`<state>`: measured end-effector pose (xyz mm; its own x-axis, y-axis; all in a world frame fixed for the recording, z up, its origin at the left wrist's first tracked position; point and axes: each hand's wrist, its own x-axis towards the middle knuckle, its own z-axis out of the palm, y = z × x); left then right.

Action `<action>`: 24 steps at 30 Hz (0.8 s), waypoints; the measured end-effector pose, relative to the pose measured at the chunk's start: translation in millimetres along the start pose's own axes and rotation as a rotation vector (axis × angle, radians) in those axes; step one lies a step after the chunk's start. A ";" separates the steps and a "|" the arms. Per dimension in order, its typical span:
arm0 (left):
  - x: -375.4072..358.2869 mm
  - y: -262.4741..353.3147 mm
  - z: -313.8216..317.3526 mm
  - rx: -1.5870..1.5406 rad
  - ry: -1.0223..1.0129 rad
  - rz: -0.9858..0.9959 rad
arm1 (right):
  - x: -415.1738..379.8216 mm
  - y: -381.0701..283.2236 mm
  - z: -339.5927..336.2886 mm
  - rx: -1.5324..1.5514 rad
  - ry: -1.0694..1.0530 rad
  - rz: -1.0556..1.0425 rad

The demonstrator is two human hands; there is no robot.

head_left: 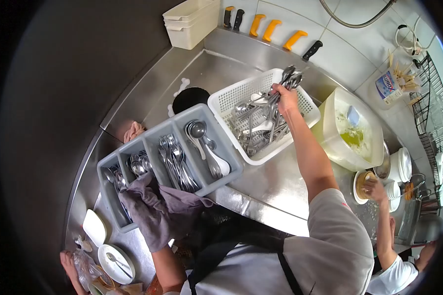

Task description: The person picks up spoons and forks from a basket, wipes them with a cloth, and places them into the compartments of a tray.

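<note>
My right hand [286,98] is closed around a bunch of metal spoons [291,77] above the back right part of a white perforated basket [226,105]. More cutlery and white spoons lie in that basket. To its left stands a grey divided tray [152,135] with forks [174,160] in one compartment, ladles and large spoons [198,130] in another, and spoons [139,164] in those further left. A purple-grey cloth [152,206] covers my left hand over the tray's near left edge; its fingers are hidden.
A cream tub [330,147] with greenish liquid stands right of the basket. Knives [269,30] line the wall beside stacked cream containers [194,22]. A co-worker's hand [374,189] is at the right, another person's hand [70,265] at lower left near a white plate [115,263].
</note>
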<state>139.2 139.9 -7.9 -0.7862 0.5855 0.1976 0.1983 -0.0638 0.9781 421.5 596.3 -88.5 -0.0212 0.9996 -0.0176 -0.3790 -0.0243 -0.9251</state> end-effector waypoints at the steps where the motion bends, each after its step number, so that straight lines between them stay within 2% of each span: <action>1: 0.6 -3.1 -2.0 0.018 0.007 -0.022 | -0.6 7.8 0.2 -0.018 0.012 -0.047; 4: 2.7 -6.6 0.3 -0.097 0.025 -0.086 | -6.2 17.7 3.6 -0.139 0.047 -0.165; 7: 4.0 -6.2 1.0 -0.255 0.055 -0.144 | -17.6 33.9 -4.8 -0.353 -0.031 -0.113; 8: 4.0 -5.3 1.4 -0.231 0.056 -0.122 | -1.0 53.1 -23.9 -0.631 -0.036 0.005; 12: 2.6 4.4 6.3 0.058 0.044 0.047 | 20.3 81.8 -28.2 -1.009 0.023 -0.386; 15: 1.0 8.4 7.3 0.452 0.043 0.224 | -3.3 18.2 18.4 -0.854 -0.118 -0.220; 16: 0.8 10.6 7.2 0.535 0.045 0.253 | 10.9 11.4 20.8 -0.875 -0.220 -0.137; 17: 1.3 11.2 10.2 0.572 0.048 0.267 | 6.1 -9.3 31.8 -0.900 -0.350 -0.196; 19: 1.7 12.6 11.8 0.445 0.053 0.153 | -9.3 -43.9 48.1 -1.054 -0.618 -0.284; 22: 2.9 11.9 12.6 0.263 0.046 0.070 | -13.5 -28.6 43.5 -1.608 -1.068 -0.517; 23: 3.4 12.2 13.1 0.201 0.048 0.050 | -7.8 0.1 29.2 -1.500 -1.222 -0.527; 24: 4.0 12.5 13.5 0.139 0.052 0.030 | -20.9 2.4 30.0 -1.528 -1.333 -0.478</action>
<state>146.5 152.4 4.2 -0.8072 0.5423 0.2329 0.2982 0.0343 0.9539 393.2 574.9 -79.0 -0.9438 0.2886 -0.1610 0.3245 0.9017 -0.2858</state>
